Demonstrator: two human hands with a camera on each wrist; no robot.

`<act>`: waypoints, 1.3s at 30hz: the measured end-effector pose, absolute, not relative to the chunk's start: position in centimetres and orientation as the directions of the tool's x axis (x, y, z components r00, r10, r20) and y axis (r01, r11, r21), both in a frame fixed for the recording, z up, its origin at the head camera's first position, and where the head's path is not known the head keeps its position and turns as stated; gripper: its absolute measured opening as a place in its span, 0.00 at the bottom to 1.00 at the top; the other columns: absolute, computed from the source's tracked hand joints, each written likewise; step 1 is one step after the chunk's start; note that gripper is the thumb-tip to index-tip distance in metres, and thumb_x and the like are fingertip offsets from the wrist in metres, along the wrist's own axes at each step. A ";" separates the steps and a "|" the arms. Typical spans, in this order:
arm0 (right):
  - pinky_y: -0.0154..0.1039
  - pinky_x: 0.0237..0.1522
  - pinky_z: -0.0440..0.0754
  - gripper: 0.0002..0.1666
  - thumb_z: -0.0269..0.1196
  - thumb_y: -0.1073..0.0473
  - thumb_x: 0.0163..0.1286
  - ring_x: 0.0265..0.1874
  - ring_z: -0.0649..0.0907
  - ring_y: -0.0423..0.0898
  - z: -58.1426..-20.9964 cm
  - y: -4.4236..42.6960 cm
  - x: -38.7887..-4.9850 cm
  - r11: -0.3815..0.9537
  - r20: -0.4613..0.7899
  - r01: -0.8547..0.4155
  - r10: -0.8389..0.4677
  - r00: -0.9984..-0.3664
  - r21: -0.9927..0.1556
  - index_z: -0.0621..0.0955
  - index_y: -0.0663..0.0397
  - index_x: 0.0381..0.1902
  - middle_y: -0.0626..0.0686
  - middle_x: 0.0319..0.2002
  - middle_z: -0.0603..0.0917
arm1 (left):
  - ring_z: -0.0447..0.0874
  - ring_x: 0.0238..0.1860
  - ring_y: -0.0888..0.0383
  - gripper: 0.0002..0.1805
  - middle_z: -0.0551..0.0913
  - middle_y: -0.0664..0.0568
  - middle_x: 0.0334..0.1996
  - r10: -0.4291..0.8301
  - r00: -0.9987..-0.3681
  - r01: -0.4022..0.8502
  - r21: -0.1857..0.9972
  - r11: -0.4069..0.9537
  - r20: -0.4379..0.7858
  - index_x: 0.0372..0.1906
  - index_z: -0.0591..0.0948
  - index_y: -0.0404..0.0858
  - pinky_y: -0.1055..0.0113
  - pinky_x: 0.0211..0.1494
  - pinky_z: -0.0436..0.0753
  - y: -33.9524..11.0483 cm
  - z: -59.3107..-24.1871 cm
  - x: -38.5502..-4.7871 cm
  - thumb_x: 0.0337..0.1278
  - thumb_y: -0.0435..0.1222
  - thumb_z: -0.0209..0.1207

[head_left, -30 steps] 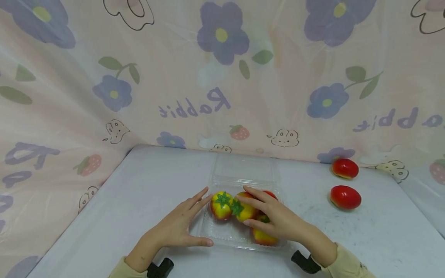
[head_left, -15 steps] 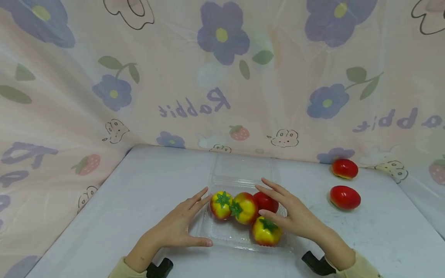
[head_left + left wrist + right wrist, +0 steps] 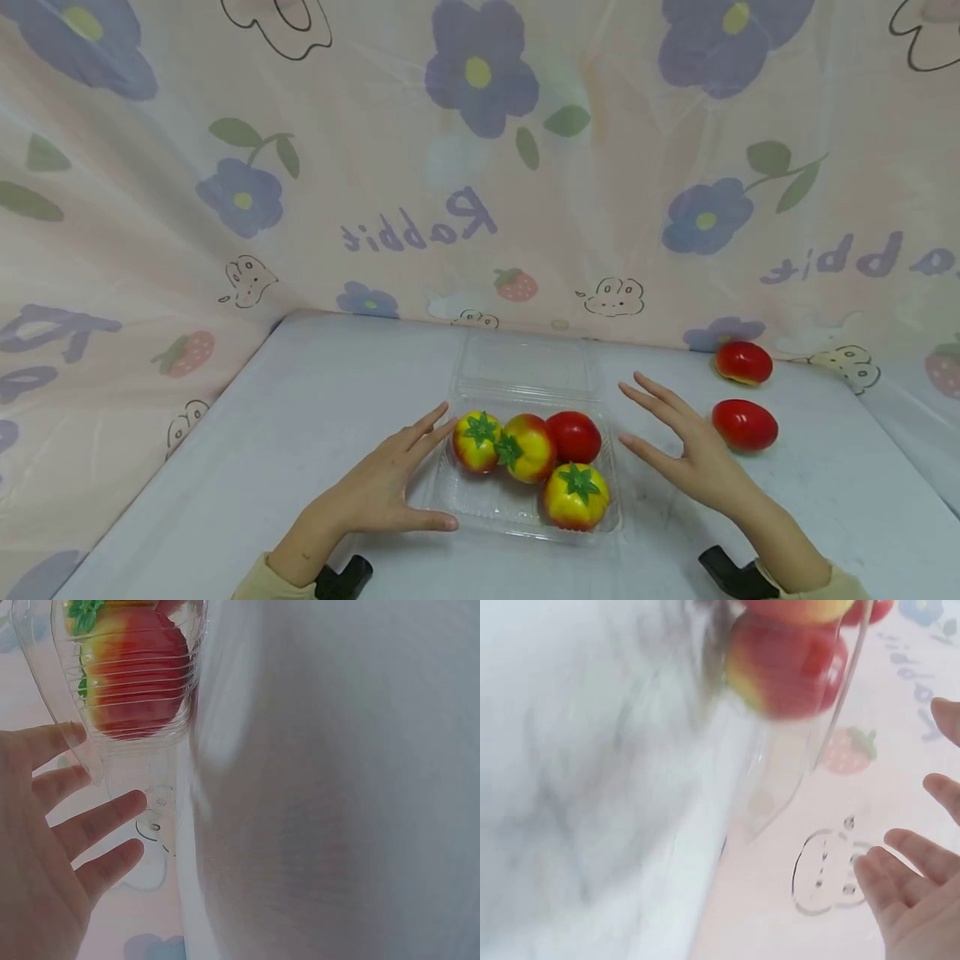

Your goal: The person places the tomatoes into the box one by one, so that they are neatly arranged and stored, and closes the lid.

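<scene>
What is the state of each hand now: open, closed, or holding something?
Left hand: open, beside the clear container, gripping nothing.
Right hand: open, holding nothing.

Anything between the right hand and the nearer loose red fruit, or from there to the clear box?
Nothing visible stands between the right hand and the nearer red fruit. Between that fruit and the clear box, the head view shows only that hand; the lid lies back, open.

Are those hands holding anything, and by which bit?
Nothing. The left hand is open at the edge of the box; the right hand is open too, apart from it.
</scene>
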State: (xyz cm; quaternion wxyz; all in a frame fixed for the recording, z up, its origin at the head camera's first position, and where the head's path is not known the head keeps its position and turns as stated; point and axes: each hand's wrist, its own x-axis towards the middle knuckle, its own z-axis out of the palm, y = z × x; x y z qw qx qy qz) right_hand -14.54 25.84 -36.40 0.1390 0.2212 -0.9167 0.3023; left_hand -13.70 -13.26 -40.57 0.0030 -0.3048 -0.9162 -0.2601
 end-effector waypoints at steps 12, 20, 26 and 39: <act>0.73 0.44 0.74 0.40 0.70 0.57 0.59 0.62 0.70 0.66 -36.7 28.7 -14.3 0.772 0.395 -0.440 -0.267 -0.879 -0.459 0.69 0.47 0.69 0.64 0.67 0.68 | 0.63 0.70 0.46 0.58 0.45 0.56 0.78 0.561 -0.810 0.568 0.471 0.675 0.173 0.76 0.54 0.54 0.40 0.65 0.68 -13.3 -40.4 -13.7 0.37 0.71 0.61; 0.73 0.45 0.72 0.40 0.69 0.56 0.60 0.60 0.70 0.68 -36.9 30.2 -14.4 0.795 0.364 -0.396 -0.238 -0.901 -0.459 0.69 0.46 0.69 0.66 0.67 0.67 | 0.61 0.71 0.46 0.58 0.45 0.57 0.78 0.558 -0.813 0.562 0.477 0.676 0.167 0.76 0.54 0.54 0.41 0.67 0.67 -13.3 -40.3 -13.6 0.37 0.71 0.61; 0.76 0.45 0.67 0.38 0.68 0.54 0.61 0.61 0.68 0.70 -37.2 31.8 -14.5 0.811 0.338 -0.344 -0.194 -0.921 -0.472 0.69 0.46 0.69 0.66 0.68 0.65 | 0.62 0.70 0.45 0.58 0.46 0.56 0.78 0.561 -0.810 0.566 0.481 0.669 0.173 0.76 0.55 0.53 0.39 0.66 0.67 -13.3 -40.4 -13.7 0.37 0.71 0.62; 0.80 0.42 0.65 0.37 0.67 0.53 0.63 0.60 0.65 0.74 -37.8 34.3 -14.8 0.835 0.292 -0.288 -0.161 -0.943 -0.470 0.69 0.51 0.69 0.70 0.67 0.64 | 0.62 0.70 0.45 0.58 0.46 0.56 0.78 0.557 -0.812 0.563 0.484 0.670 0.174 0.76 0.55 0.54 0.39 0.65 0.67 -13.3 -40.5 -13.6 0.37 0.70 0.62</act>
